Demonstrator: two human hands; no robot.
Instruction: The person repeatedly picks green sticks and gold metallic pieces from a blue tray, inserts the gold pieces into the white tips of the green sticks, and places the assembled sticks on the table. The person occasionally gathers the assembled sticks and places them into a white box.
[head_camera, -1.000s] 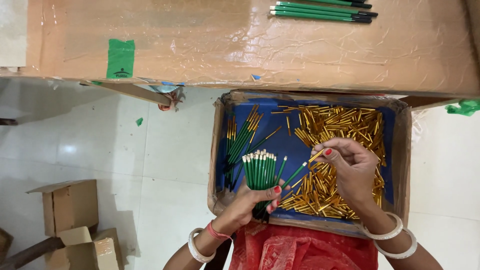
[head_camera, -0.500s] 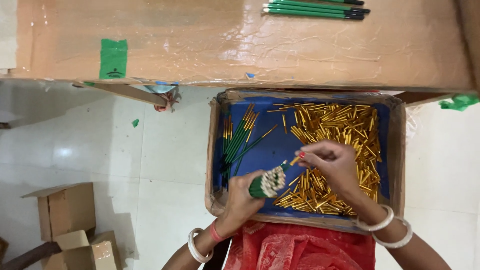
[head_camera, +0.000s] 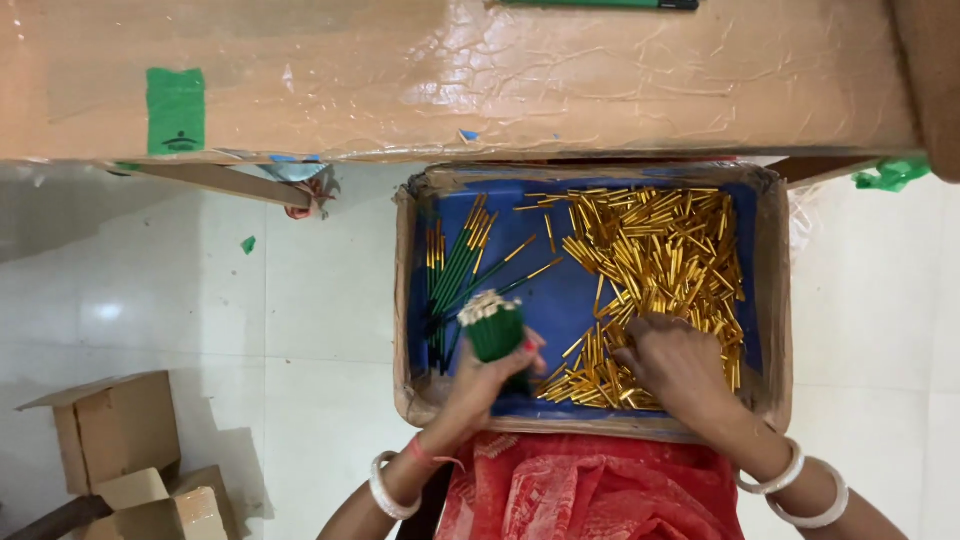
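A cardboard box (head_camera: 775, 300) with a blue lining rests on my lap. My left hand (head_camera: 487, 378) grips a bundle of green sticks (head_camera: 496, 328) with pale tips, held upright over the box's left half. My right hand (head_camera: 678, 362) is lowered palm down onto a heap of gold tubes (head_camera: 655, 250) that fills the right side, its fingers among the tubes at the near edge. Whether it holds a tube is hidden. Green sticks with gold caps (head_camera: 457, 262) lie in a row along the box's left wall.
A cardboard-covered table (head_camera: 480, 80) wrapped in plastic film spans the top, with a green tape patch (head_camera: 175, 110) at its left. Small cardboard boxes (head_camera: 120, 450) stand on the white tiled floor at lower left. Red cloth (head_camera: 590, 490) covers my lap.
My right hand, which held a capped green stick above the bundle, has dropped onto the gold tubes. The left hand has tilted the bundle slightly and shifted it left.
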